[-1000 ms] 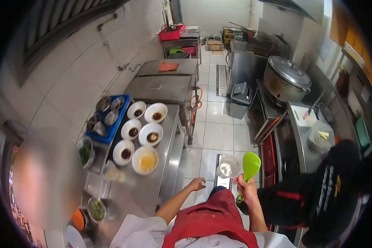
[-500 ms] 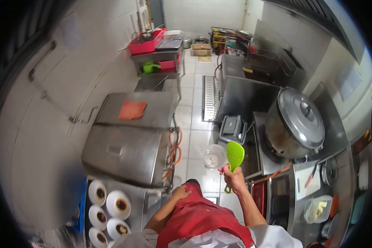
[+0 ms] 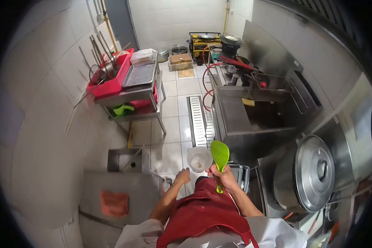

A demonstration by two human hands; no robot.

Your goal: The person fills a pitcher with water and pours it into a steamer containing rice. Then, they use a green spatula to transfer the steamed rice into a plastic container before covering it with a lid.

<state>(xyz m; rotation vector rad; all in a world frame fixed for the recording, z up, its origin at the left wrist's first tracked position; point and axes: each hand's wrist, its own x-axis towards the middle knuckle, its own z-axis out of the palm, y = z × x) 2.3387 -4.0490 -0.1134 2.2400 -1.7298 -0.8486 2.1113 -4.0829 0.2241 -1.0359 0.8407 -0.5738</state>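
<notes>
Bowls that stood at the lower left half a second ago have left the view, and the big lidded pot [image 3: 291,175] now sits nearer, at the right side; the wearer has moved forward along the aisle. The left hand [image 3: 182,176] has come away from the red apron [image 3: 204,208] and hangs ahead of it, fingers loosely curled together, with nothing visible in them.

The right hand [image 3: 224,177] still carries two things — its fingers close around the handle of the green paddle [image 3: 220,153], blade upward, while the clear cup [image 3: 199,159] is at its fingertips, just beside the paddle. Something pale shows inside the cup; what it is, I cannot tell.

Beneath the cup runs the floor drain [image 3: 197,120]. To the left, a red tub [image 3: 119,76] of long-handled utensils rests on a metal table beside a flat tray [image 3: 139,75], with a green scoop [image 3: 123,109] on the shelf below. Nearer, an orange cloth [image 3: 115,203] lies on a steel top, just beyond which is a small metal sink [image 3: 126,161].
</notes>
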